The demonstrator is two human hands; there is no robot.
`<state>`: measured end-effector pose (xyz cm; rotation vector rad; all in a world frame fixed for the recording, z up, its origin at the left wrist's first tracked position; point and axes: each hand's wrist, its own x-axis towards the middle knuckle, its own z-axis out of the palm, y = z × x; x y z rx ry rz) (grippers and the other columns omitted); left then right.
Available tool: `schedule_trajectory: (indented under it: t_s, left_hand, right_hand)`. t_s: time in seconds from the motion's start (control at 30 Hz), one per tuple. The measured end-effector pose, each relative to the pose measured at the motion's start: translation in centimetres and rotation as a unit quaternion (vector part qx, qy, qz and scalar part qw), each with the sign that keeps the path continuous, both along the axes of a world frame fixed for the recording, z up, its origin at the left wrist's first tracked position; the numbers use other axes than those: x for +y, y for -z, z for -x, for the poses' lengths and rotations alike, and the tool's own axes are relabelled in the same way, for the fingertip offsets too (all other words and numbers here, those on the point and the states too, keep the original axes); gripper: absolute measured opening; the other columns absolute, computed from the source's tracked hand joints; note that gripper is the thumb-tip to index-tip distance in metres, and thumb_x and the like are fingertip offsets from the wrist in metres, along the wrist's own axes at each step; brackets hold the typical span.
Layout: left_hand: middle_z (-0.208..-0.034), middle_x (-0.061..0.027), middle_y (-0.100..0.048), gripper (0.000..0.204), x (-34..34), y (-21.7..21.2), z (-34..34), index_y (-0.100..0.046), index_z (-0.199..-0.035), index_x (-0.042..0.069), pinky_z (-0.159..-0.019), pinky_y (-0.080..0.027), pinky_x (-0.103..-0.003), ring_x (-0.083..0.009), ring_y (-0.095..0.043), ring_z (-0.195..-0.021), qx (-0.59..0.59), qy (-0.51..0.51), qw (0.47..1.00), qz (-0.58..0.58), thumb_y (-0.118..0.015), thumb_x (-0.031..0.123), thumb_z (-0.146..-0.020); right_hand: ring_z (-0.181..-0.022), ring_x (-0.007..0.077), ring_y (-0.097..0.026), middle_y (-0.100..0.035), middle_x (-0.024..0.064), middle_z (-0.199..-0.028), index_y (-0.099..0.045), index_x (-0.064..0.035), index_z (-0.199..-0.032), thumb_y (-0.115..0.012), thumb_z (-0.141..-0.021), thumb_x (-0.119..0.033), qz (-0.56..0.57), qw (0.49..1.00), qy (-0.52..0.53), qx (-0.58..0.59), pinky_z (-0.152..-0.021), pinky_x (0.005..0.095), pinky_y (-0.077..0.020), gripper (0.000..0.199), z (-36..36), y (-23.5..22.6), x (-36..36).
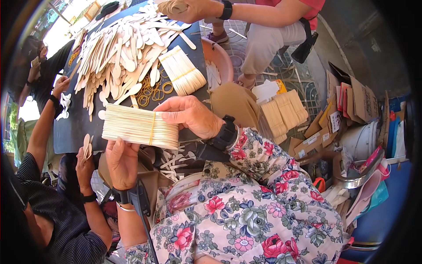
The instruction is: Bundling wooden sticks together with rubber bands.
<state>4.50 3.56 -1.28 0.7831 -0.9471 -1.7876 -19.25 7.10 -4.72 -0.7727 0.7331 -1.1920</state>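
A thick bundle of flat wooden sticks [127,124] is held up over the near edge of the dark table. My left hand [122,163] grips it from below, the thumb against its near side. At the bundle's right end my right hand [193,115] is closed on it, thumb on the top beside a yellow rubber band [152,128] that runs around the sticks. Behind it on the table lie loose rubber bands [151,91] and another banded stick bundle [182,72]. Most fingers of both hands are hidden behind the bundle.
Loose wooden spoons [118,55] are heaped across the table [70,132]. Co-workers' hands hold spoons at the left [85,160] and a bundle at the top [189,9]. More bundles [283,114] rest at my right, near a pink basin [220,57] and cardboard boxes [360,99].
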Motion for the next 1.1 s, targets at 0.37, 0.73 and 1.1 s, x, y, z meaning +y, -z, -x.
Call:
schedule_trajectory:
  t_s: [0.37,0.73,1.1]
  left_hand:
    - [-0.143,-0.0175,-0.043,0.107,-0.1,-3.0,0.3,-0.029,-0.145,-0.005,-0.112,-0.034,-0.043,-0.0306,-0.046,-0.131,-0.023,0.031,0.992,0.117,-0.088,0.032,-0.064]
    - [-0.118,-0.0099,-0.061,0.087,1.6,-6.3,0.6,-0.047,-0.132,-0.005,-0.095,-0.047,-0.031,-0.0186,-0.06,-0.109,-0.207,0.01,0.963,0.171,-0.09,0.021,-0.061]
    - [-0.129,-0.0123,-0.054,0.079,1.4,-5.7,2.9,-0.039,-0.138,-0.004,-0.101,-0.043,-0.033,-0.0208,-0.055,-0.117,-0.328,0.025,0.9,0.285,-0.082,0.007,-0.073]
  right_hand:
    - [-0.096,0.0125,-0.061,-0.067,0.006,-0.107,-0.062,0.0011,-0.118,-0.062,-0.092,-0.014,-0.013,0.985,-0.093,-0.143,-0.084,0.0272,-0.0478,0.03,0.0,0.2,0.2]
    - [-0.1,0.0113,-0.06,-0.067,0.0053,-0.108,-0.063,0.0006,-0.117,-0.061,-0.095,-0.019,0.044,0.994,-0.082,-0.061,-0.089,0.0287,-0.0462,0.03,-1.0,0.7,-0.1]
    - [-0.131,0.0364,-0.043,-0.045,0.022,-0.14,-0.034,0.0003,-0.144,-0.079,-0.071,-0.018,0.413,0.824,0.136,0.365,-0.109,0.0419,-0.0355,0.087,-2.8,-3.4,-0.1]
